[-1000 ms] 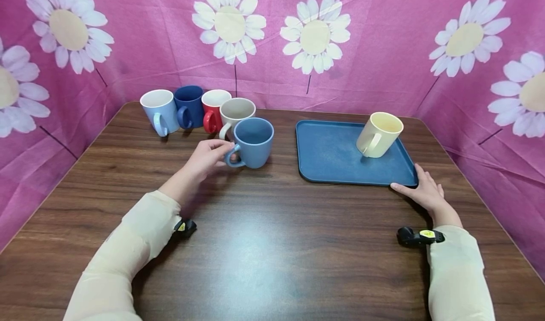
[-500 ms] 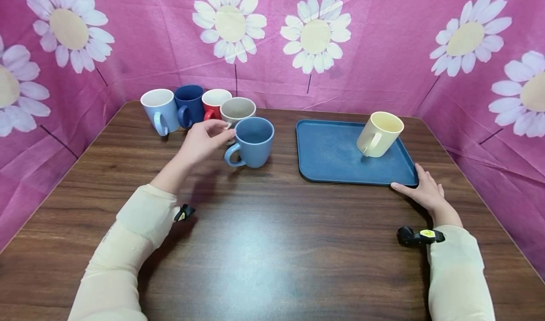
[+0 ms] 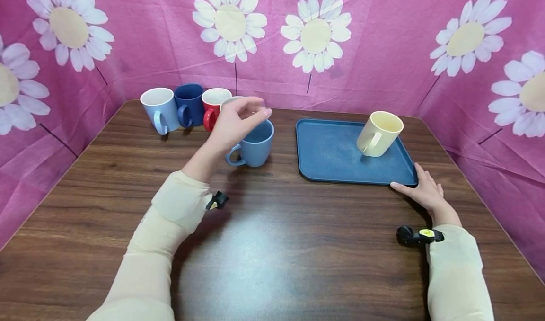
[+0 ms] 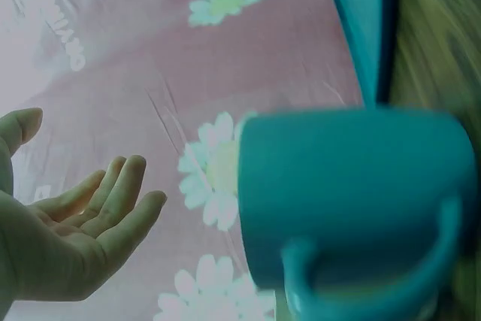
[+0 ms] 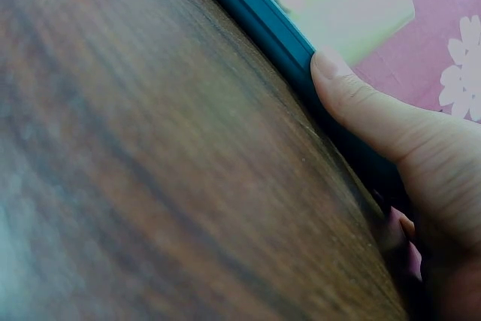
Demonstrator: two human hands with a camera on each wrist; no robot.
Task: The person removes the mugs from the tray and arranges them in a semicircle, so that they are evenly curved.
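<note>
My left hand (image 3: 232,128) is raised over the grey-blue mug (image 3: 258,152), thumb and fingers apart, holding nothing. In the left wrist view, a gap separates the hand (image 4: 83,249) from the upright mug (image 4: 353,178), whose handle faces the camera. Behind it, the hand mostly hides a grey mug with a pale rim. My right hand (image 3: 426,192) touches the near right corner of the blue tray (image 3: 328,153), its thumb (image 5: 368,114) against the front rim and its fingers spread along the right side. On that tray stands a cream mug (image 3: 379,135).
Light blue (image 3: 160,110), dark blue (image 3: 193,105) and red (image 3: 211,104) mugs stand in a row at the back left of the wooden table (image 3: 298,245). A pink flowered cloth (image 3: 272,79) hangs behind the table and along both sides.
My left hand has let go of the grey-blue mug's handle, pulled back, then risen and moved right over the mug. The mug stays in place. My right hand and the tray have not moved.
</note>
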